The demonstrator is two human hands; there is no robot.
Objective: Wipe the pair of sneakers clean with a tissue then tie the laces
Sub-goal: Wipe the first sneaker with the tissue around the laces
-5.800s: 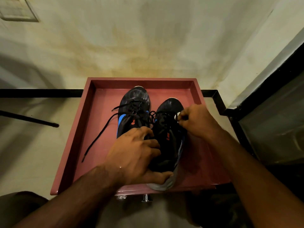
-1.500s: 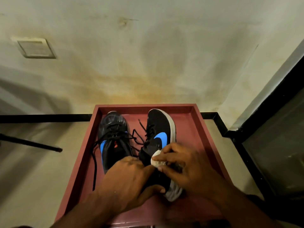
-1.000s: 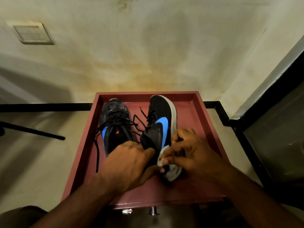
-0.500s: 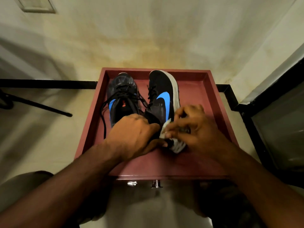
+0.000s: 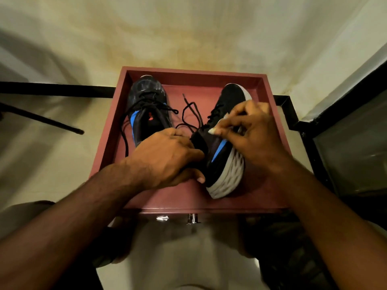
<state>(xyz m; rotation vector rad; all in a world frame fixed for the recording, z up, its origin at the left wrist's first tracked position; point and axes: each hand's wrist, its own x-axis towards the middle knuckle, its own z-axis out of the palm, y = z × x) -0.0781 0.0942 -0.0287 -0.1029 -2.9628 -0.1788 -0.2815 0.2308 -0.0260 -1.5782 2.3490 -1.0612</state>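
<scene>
Two black sneakers with blue stripes lie in a red tray (image 5: 109, 130). The left sneaker (image 5: 146, 114) stands upright with its laces loose. The right sneaker (image 5: 226, 147) is tipped onto its side, its grey sole (image 5: 228, 176) facing right. My left hand (image 5: 167, 158) grips the heel of the right sneaker. My right hand (image 5: 251, 132) pinches a small white tissue (image 5: 213, 129) against the sneaker's upper side. Loose black laces (image 5: 188, 114) trail between the two shoes.
The tray sits on a stand with a metal knob (image 5: 191, 218) at its front edge. A stained wall rises behind. A black frame (image 5: 293, 114) and a dark glass panel stand to the right. A black rod (image 5: 41, 120) lies at the left.
The right sneaker has been tilted further onto its side and shifted right, away from the left one. My right hand with the tissue has moved up along the sneaker's upper.
</scene>
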